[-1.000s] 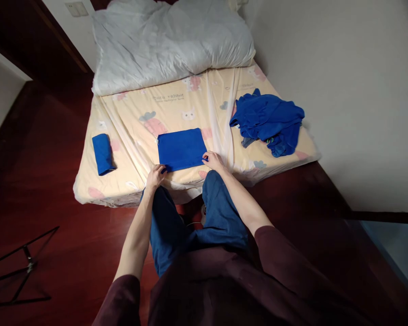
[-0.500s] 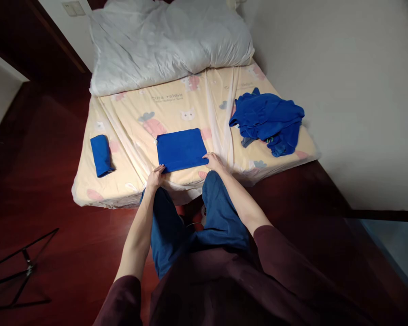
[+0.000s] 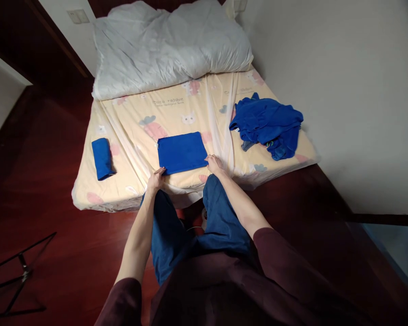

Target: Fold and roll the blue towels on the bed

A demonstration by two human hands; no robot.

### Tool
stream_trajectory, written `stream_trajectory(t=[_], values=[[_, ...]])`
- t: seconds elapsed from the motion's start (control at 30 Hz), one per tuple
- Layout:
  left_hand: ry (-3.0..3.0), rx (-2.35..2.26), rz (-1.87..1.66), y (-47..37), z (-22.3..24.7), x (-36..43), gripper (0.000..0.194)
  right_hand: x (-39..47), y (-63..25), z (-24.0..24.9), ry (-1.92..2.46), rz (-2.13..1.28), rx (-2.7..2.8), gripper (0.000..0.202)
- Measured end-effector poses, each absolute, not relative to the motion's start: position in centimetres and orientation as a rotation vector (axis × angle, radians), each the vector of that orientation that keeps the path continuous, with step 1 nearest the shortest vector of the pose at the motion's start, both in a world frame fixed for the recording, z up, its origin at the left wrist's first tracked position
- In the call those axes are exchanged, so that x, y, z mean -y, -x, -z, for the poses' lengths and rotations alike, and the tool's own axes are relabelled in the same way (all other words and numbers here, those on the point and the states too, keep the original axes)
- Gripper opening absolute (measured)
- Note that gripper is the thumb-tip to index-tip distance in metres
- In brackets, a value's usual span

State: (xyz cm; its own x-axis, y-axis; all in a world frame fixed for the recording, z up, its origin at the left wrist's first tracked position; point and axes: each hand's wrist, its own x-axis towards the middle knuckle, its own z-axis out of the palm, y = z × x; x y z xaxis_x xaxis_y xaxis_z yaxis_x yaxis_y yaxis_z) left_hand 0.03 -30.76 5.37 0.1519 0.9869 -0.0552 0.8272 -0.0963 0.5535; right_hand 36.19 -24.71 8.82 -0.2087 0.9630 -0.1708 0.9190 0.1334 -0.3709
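Folded blue cloth (image 3: 182, 153) flat on a bed (image 3: 172, 118), left hand (image 3: 155, 180) and right hand (image 3: 215, 165) touching its near corners, whether pinching cannot be told, blue bundle (image 3: 102, 158) leftward, blue clothes pile (image 3: 270, 124) rightward

Wht quilt (image 3: 173, 45) on bed (image 3: 125, 122), far end; blk stand (image 3: 25, 273) on flr (image 3: 78, 258), L.

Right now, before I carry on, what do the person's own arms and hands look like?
The left sleeve and right sleeve are plain dark maroon, short, ending near the elbows. The left hand and right hand are bare: no gloves, watch or bracelet shows. Any rings are too small to tell.
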Motion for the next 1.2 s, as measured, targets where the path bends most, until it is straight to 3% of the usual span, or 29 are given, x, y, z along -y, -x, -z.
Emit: stream_trajectory(t=[0.8,1.2], values=[[-1.846,-1.826,-0.623,-0.2,-7.2,30.6,0.040,24.7,-36.7,-9.0,1.866,-0.672,2.136,0.040],[-1.833,-1.857,-0.703,-0.1,-6.7,30.8,0.036,24.4,-36.7,-8.5,1.941,-0.712,1.963,0.033]])
